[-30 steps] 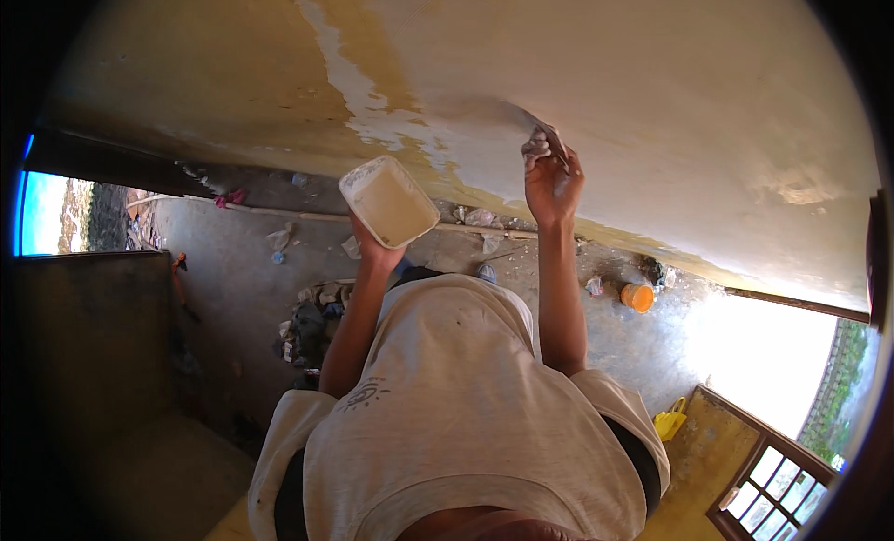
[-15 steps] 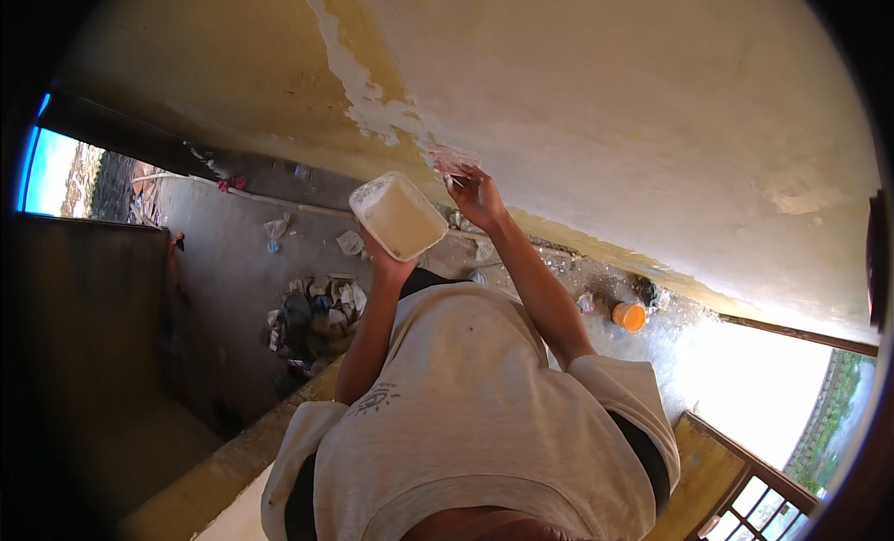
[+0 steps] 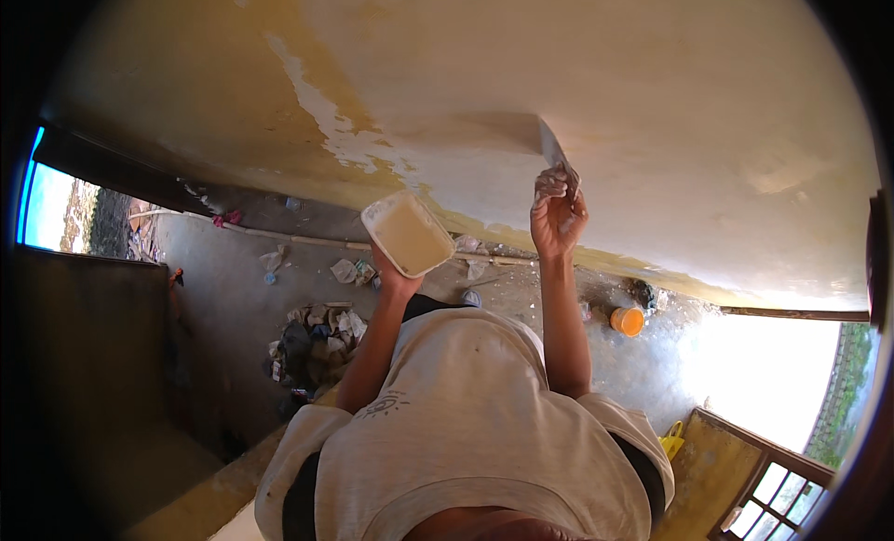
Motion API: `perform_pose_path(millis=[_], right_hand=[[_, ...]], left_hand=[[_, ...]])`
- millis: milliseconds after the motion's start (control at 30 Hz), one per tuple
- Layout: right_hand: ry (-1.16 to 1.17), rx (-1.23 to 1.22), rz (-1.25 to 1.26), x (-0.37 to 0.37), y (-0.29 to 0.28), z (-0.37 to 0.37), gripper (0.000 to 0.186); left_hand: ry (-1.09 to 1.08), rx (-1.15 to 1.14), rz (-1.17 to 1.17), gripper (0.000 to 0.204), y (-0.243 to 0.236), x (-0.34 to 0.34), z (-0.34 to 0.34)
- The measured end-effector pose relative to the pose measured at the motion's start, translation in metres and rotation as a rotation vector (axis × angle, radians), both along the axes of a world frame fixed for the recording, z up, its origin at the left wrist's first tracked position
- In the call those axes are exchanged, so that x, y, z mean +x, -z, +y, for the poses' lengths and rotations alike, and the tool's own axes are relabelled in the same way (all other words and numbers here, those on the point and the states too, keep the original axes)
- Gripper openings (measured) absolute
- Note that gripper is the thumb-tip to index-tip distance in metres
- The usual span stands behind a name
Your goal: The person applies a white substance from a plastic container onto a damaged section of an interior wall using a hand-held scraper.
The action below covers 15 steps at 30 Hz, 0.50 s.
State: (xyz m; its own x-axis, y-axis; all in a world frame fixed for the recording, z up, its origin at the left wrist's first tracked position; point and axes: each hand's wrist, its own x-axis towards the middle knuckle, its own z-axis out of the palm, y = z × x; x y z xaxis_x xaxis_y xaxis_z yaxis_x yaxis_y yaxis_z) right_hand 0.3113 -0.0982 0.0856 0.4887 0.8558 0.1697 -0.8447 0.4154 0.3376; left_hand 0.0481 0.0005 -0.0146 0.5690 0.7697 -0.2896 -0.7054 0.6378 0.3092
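Note:
My left hand is closed on a whitish rectangular plastic tub, tilted so that its open top shows; a pale smear coats its inside. My right hand, whitened at the fingers, grips a putty knife by its lower end. The thin blade is raised edge-on against the wall, or very close to it; I cannot tell which. A shadow lies on the wall left of the blade. To the left, a ragged whitish patch cuts through the yellow paint.
A long pole lies on the floor along the wall's foot. An orange bucket stands at the right. Behind my left arm is a heap of rubbish. Bright openings show at both sides, with a gridded window at lower right.
My right hand has moved right along the wall with the putty knife, its blade now turned edge-on. The tub in my left hand has shifted slightly right and down.

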Motion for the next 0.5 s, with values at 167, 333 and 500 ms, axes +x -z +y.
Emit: perform_pose_path(millis=[167, 333, 500], right_hand=[[0.027, -0.358, -0.273, 0.002, 0.027, -0.042, 0.022], [-0.258, -0.627, -0.395, -0.037, 0.085, -0.011, 0.017], [-0.449, -0.736, -0.437, -0.072, 0.093, 0.05, 0.017]], left_hand=[[0.037, -0.013, 0.032, 0.049, 0.004, 0.007, 0.0], [0.011, -0.018, 0.028, 0.054, 0.001, -0.002, -0.003], [-0.106, 0.01, 0.075, 0.056, -0.006, -0.026, -0.004]])
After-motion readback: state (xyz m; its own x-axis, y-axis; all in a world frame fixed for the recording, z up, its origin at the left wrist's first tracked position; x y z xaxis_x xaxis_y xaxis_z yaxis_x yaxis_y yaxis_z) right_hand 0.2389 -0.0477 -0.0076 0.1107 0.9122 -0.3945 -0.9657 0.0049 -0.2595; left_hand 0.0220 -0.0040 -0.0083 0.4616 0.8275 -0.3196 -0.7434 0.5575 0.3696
